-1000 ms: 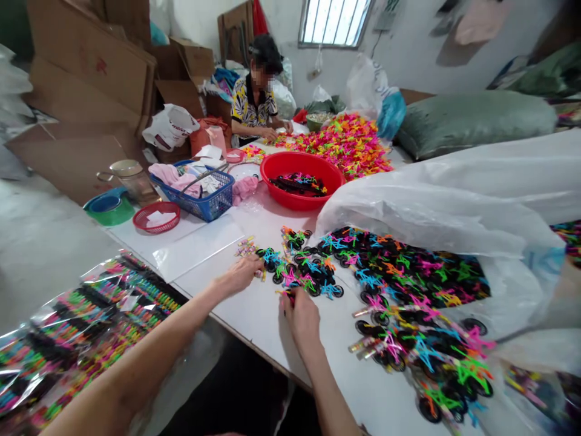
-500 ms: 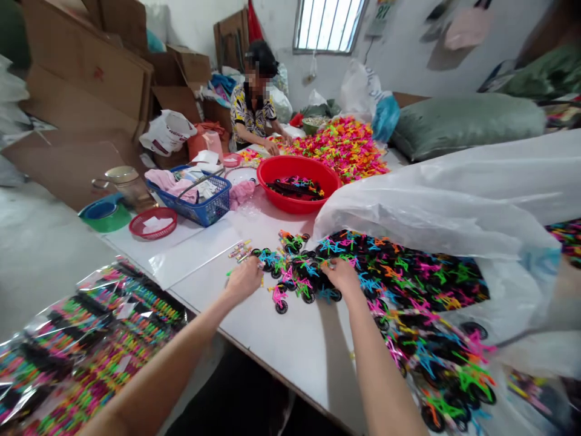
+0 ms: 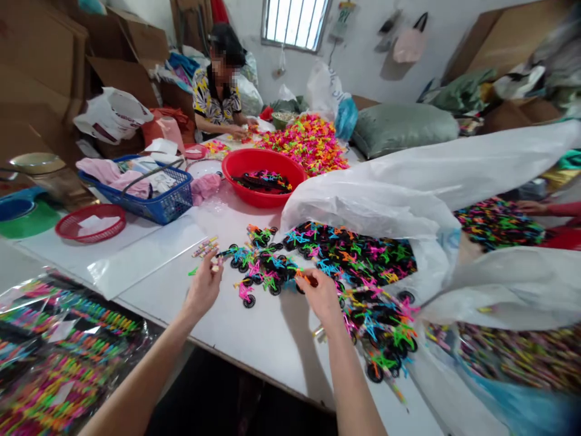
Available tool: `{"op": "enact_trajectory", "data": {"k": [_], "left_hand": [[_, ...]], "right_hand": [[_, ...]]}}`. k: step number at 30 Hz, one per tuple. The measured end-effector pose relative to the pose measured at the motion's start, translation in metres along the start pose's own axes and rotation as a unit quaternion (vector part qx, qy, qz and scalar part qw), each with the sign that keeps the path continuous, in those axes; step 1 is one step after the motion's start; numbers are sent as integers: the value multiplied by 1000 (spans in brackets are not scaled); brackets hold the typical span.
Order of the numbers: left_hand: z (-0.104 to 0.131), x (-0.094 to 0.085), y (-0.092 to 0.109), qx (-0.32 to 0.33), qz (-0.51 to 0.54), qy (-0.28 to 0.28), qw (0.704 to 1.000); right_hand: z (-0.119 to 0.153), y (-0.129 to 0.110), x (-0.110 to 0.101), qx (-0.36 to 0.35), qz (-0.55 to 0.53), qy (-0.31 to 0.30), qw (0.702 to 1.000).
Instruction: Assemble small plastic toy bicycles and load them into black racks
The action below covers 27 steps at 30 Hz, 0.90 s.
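Note:
Small plastic toy bicycles point(image 3: 267, 269) in pink, green, blue and orange, with black wheels, lie in a loose cluster on the white table point(image 3: 254, 339). At the cluster's left edge my left hand point(image 3: 205, 284) is closed in a pinch. Something small and pale shows at its fingertips, too small to name. Just beyond it lie several short patterned sticks point(image 3: 206, 246). On the cluster's right side my right hand point(image 3: 321, 295) pinches an orange toy bicycle point(image 3: 305, 275). A larger heap of toy bicycles point(image 3: 358, 254) spills from a clear plastic bag point(image 3: 363, 188).
A red basin point(image 3: 263, 197), a blue basket point(image 3: 167, 203) and a red tray point(image 3: 91, 233) stand across the table. Packed bags of colourful pieces point(image 3: 68, 345) lie lower left. A co-worker point(image 3: 218, 91) handles bright pieces point(image 3: 308, 142) at the back; another person's hand point(image 3: 533, 208) shows right.
The view has swung right, so the scene sits further left. My right hand has drawn back slightly from the cluster with an orange toy bicycle. My left hand has turned, its fingers pointing up.

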State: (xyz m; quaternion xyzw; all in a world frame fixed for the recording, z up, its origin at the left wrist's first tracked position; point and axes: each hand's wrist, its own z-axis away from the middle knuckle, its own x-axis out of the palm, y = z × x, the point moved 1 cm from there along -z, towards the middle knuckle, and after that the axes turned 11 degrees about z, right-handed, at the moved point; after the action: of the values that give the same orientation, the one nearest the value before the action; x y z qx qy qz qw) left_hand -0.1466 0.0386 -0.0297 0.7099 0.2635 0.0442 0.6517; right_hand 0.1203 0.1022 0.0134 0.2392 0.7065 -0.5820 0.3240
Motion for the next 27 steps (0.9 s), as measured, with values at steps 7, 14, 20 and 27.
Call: {"op": "enact_trajectory", "data": {"k": [7,14,20,27], "left_hand": [[7,20,18,-169,354,-17,920],[52,51,49,-206,396,-207,871],[62,53,59,-151,296,-253,908],[63,56,68,-55,214,-220,950]], "right_hand": [[68,-5,10,-3,54,-21,998],[45,-41,-13,73,-204,-38,976],[57,-37,5,145,-365,-125,911],[62,-36,3,196,-416,-119,880]]}}
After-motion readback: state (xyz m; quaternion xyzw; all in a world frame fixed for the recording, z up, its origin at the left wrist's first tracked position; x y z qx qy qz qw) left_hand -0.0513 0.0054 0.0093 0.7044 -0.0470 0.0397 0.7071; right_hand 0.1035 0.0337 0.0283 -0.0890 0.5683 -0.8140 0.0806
